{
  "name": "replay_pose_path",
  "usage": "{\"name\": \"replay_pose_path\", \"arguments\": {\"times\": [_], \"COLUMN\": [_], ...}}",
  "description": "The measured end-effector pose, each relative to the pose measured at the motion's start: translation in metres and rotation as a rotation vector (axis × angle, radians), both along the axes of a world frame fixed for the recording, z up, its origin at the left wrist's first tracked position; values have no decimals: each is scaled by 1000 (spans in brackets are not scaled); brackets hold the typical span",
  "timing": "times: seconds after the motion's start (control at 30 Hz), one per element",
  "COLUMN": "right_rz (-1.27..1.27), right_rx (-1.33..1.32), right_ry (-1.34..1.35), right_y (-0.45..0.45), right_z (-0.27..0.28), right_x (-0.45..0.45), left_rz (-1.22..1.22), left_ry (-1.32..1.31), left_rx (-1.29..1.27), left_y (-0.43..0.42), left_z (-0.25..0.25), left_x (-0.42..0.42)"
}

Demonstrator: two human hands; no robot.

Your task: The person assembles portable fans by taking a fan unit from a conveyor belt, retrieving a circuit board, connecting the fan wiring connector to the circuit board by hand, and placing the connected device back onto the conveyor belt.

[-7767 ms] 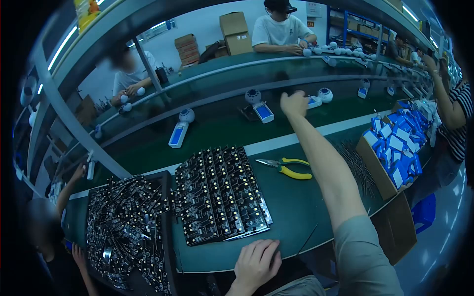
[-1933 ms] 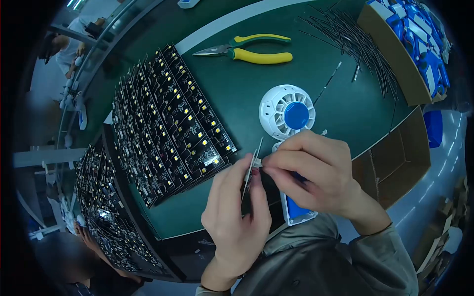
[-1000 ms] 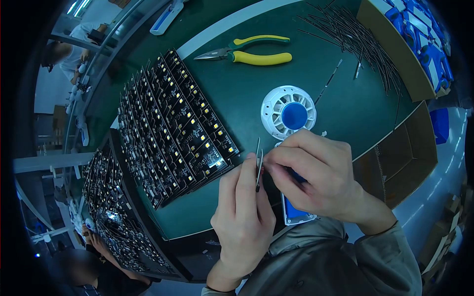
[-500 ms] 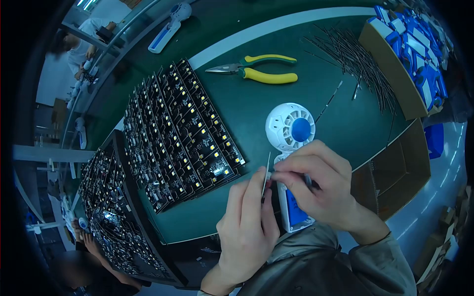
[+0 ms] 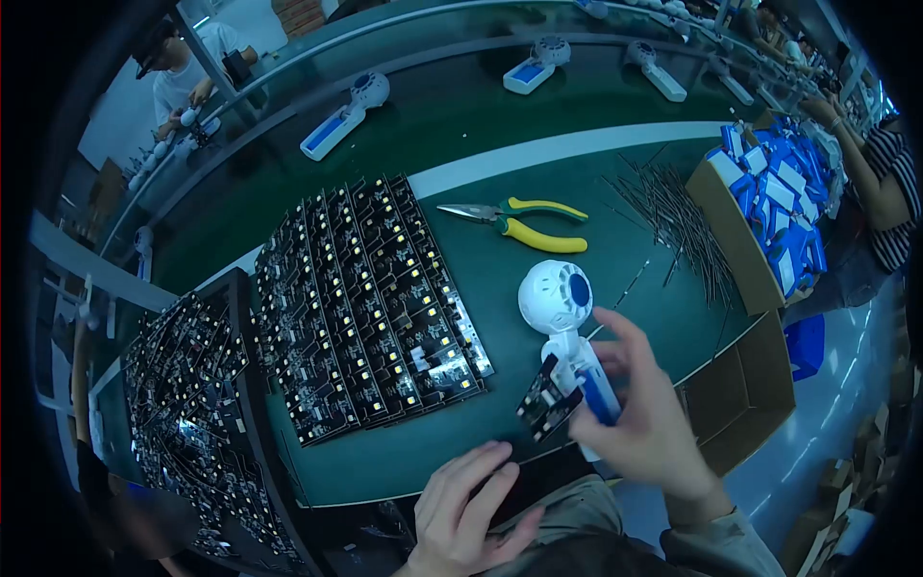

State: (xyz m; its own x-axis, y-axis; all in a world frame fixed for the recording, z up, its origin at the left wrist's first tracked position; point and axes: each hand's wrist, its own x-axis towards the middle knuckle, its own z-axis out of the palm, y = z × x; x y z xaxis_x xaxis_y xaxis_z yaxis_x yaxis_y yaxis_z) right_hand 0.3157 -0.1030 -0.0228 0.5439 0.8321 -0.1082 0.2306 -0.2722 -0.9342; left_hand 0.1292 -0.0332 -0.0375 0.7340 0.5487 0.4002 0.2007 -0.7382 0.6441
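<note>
A white handheld fan [image 5: 546, 300] with a round head and a blue-and-white handle stands out over the near edge of the green bench. My right hand [image 5: 654, 423] is closed around its handle, with the thumb near a small black circuit board [image 5: 550, 396]. That board lies tilted against the handle's left side; whether it is wired to the fan cannot be made out. Below and to the left, my left hand [image 5: 469, 514] has its fingers stretched out and holds nothing. Left of the fan lies a stack of black circuit board panels [image 5: 356, 308] with yellow-white components.
Pliers [image 5: 529, 223] with yellow-green handles lie behind the fan. Thin dark wires [image 5: 673, 221] are heaped beside a carton [image 5: 735, 236] of blue-white packs. A black tray [image 5: 252, 385] of loose boards stands left. More fans [image 5: 346, 115] rest on the conveyor beyond; people sit around.
My hands have parted: the left has dropped away and opened, the right has moved onto the fan handle. The small board now leans on the handle. My view has tilted up.
</note>
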Motion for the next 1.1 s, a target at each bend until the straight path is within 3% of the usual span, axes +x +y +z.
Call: {"name": "replay_pose_path", "arguments": {"times": [0.07, 0.17, 0.3, 0.43, 0.5, 0.57, 0.63, 0.77, 0.83, 0.87, 0.9, 0.97, 1.1], "right_rz": [16, 154, 48, -331, -671, -716, -717, -619, -608, -487, -506, -374, -170], "right_rx": [57, 151, 99, 30, -185, -353, -368, -312, -122, 21, -13, 240, 199], "right_ry": [361, 305, -39, -469, -482, -393, -525, -463, -67, 188, 171, 197, -30], "right_y": [18, 86, 232, 349, 353, 361, 366, 378, 360, 339, 319, 275, 137], "right_z": [15, 28, 22, -16, -3, -7, -22, -33, -20, -10, -6, -5, 13], "right_x": [24, 66, 116, 165, 146, 147, 150, 186, 200, 202, 196, 192, 131], "left_rz": [-16, -8, 11, 42, 27, 15, 7, 13, 7, 15, 22, 31, 38], "left_ry": [-68, -109, -43, -11, 16, 12, -10, -23, -19, -6, -20, -33, -159], "left_rx": [29, 75, 258, 307, 292, 298, 309, 297, 277, 271, 265, 265, 40], "left_y": [1, 2, 3, 0, -2, 0, 1, 1, 0, 0, 0, -1, -1], "left_z": [-24, -50, -58, -61, -60, -59, -64, -65, -62, -60, -60, -59, -47], "left_x": [-11, -8, 0, 0, -1, -2, -1, -1, -1, -2, -3, -4, -3]}}
